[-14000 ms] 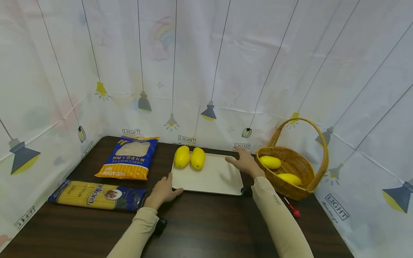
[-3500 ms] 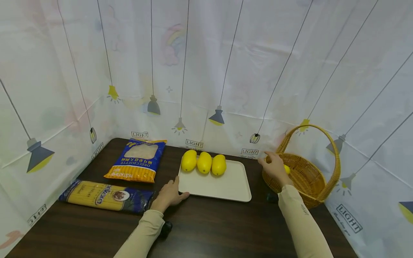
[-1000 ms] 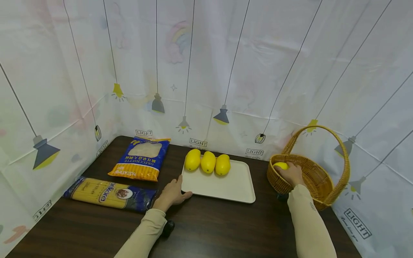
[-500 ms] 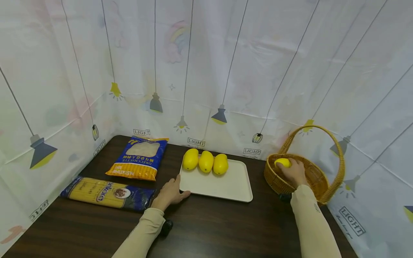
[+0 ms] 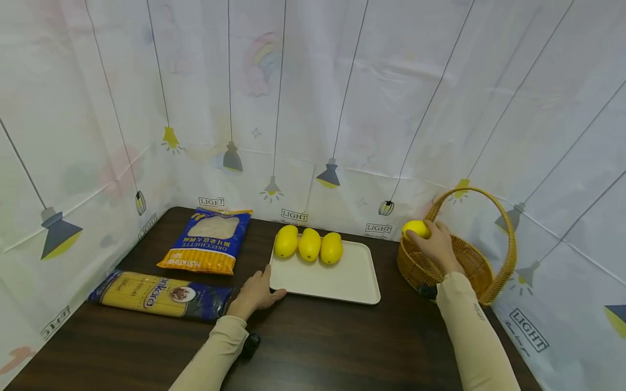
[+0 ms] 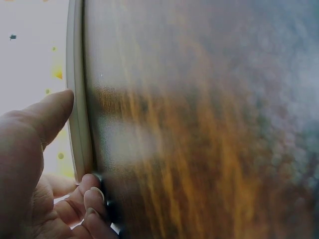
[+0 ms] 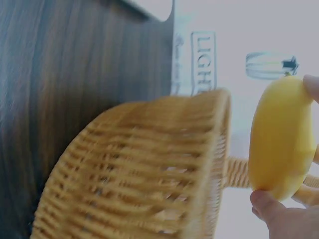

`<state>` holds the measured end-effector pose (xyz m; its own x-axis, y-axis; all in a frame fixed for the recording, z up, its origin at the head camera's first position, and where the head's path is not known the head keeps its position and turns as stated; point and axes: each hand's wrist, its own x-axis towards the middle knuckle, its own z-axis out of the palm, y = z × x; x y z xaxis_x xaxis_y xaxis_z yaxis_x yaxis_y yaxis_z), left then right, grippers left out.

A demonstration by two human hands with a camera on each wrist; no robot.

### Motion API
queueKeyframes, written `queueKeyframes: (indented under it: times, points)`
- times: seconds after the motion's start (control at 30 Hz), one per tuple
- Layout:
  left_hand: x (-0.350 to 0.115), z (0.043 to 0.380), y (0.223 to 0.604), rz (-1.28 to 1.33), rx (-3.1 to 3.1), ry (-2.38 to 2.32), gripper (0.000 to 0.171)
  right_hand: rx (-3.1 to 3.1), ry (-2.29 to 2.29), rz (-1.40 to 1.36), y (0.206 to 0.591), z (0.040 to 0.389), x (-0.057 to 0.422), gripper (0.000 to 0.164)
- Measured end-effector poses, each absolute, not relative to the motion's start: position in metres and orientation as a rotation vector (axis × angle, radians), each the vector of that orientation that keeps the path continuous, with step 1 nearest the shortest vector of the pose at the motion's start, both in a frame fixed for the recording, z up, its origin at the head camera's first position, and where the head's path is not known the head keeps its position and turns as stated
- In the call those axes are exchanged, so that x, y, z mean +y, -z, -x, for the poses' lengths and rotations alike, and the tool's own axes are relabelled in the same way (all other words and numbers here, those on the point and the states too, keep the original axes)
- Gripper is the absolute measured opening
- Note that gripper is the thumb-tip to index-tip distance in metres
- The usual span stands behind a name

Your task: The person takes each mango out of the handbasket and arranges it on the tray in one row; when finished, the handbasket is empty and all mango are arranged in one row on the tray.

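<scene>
My right hand [image 5: 437, 245] grips a yellow mango [image 7: 281, 139] by its sides, thumb low and fingers behind it. The fruit is up at the left rim of the wicker basket [image 5: 473, 262], and its small stem points up in the right wrist view. On the cream tray [image 5: 344, 279], three more mangoes [image 5: 310, 245] stand in a row along the back left. My left hand [image 5: 255, 293] holds the tray's near left corner. In the left wrist view its thumb [image 6: 55, 112] touches the rim and the curled fingertips [image 6: 92, 199] meet the corner.
A blue and orange orecchiette bag [image 5: 207, 241] lies at the back left. In front of it is a long spaghetti packet [image 5: 158, 296], close to my left hand. The basket's tall handle [image 5: 506, 239] arches at the right, and a printed curtain [image 5: 313, 108] hangs behind the dark table [image 5: 332, 347].
My right hand has lifted the mango from inside the basket to its left rim. Fourteen seconds ago only two mangoes were on the tray and two in the basket. The left hand stays put.
</scene>
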<state>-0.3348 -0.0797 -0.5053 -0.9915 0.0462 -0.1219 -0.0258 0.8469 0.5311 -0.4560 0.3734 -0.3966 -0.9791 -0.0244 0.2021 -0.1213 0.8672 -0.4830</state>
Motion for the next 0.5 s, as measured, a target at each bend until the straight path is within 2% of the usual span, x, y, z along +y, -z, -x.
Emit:
queueKeyframes:
  times: [0.5]
  points:
    - [-0.079, 0.332, 0.503, -0.004, 2.888, -0.841, 0.090, -2.841, -0.738, -0.277, 0.389, 0.454, 0.337, 0.080]
